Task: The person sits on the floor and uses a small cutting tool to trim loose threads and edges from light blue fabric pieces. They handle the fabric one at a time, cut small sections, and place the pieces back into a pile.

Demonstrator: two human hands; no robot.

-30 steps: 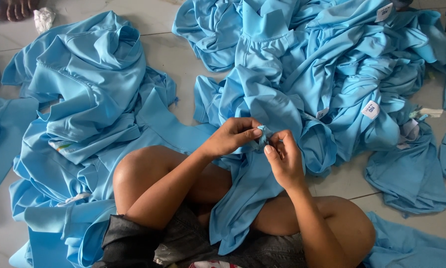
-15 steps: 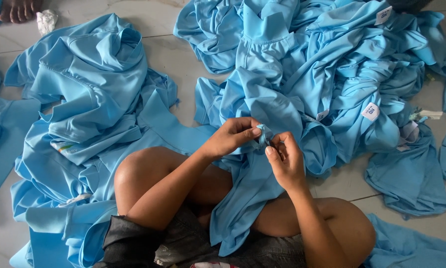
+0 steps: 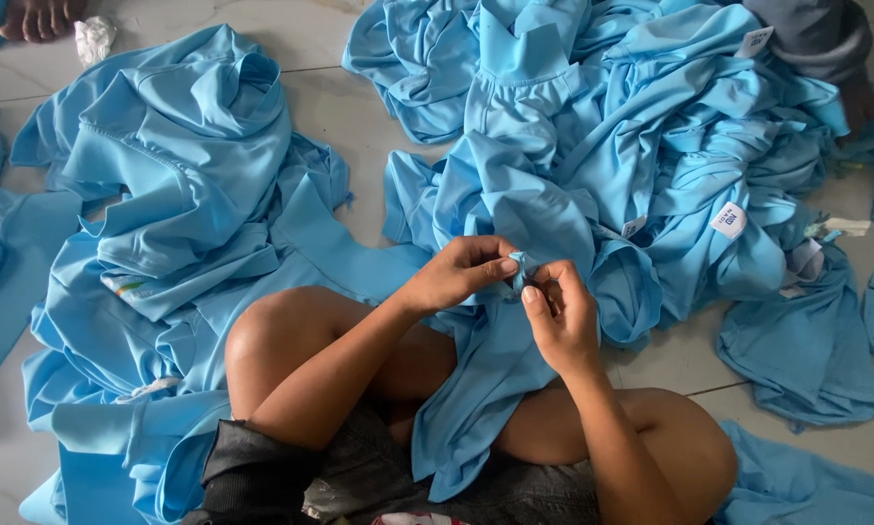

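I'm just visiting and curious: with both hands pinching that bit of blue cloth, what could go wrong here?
The left hand and right hand pinch only a small fold of the blue garment, so it might slip free. The garment drapes over the lap toward the heaped pile and could tangle with it. Loose pieces on the tiled floor might pick up dirt.

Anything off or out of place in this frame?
Only a crumpled white scrap on the bare floor top left, away from the blue shirt piles. Both hands, left hand and right hand, pinch a fold of the shirt across the lap.
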